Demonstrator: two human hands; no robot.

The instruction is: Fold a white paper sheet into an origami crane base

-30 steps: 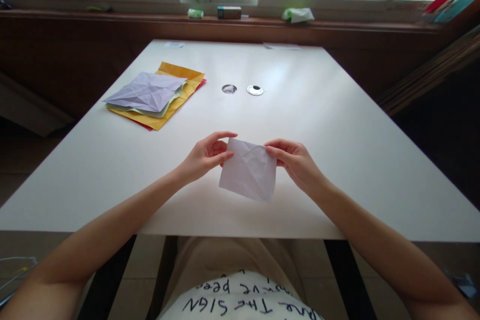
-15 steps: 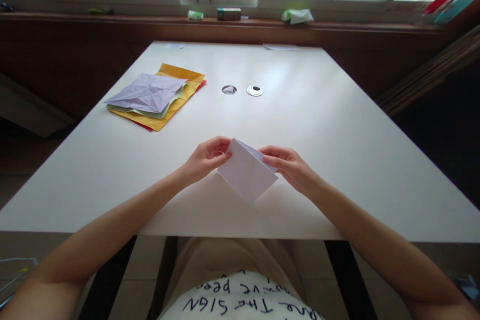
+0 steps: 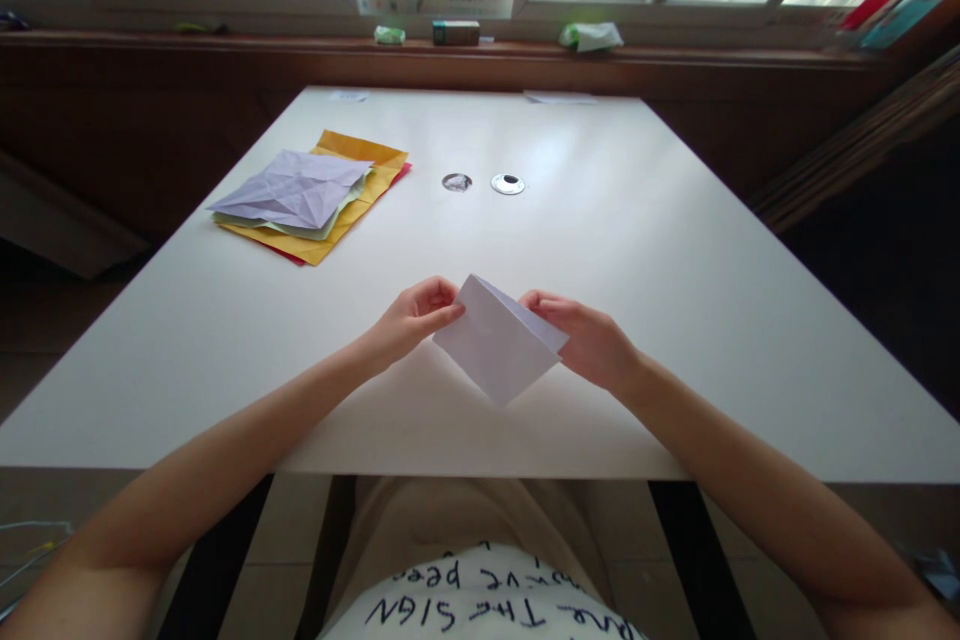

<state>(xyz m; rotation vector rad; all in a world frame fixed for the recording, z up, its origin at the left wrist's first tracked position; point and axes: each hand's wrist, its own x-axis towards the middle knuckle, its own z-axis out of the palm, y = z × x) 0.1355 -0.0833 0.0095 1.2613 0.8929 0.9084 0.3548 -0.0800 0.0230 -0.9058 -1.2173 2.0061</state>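
A sheet of white paper (image 3: 496, 350), thin and matte, is doubled into a slanting, four-cornered shape, its smooth front face toward the person and a rear layer parting from it along the right side. It is held between the two hands over the near part of the desk (image 3: 720, 320), whose top is white, flat and softly glossy; whether the paper's lowest corner touches that top cannot be told.

The left hand (image 3: 420, 312) pinches the paper's upper left edge, thumb on the front face, the other fingers curled close behind. The right hand (image 3: 596, 340) is at the right side, its fingers bent and partly hidden behind the rear layer; how tightly they close there cannot be told.

Farther off to the left lies a loose stack: a crumpled lavender sheet (image 3: 292, 188) webbed with creases, a pale green sheet (image 3: 335, 224), a larger yellow sheet (image 3: 379, 155) with fold lines, and a red edge showing beneath. Near the far middle sits a shiny round disc (image 3: 499, 185) with a dark opening.
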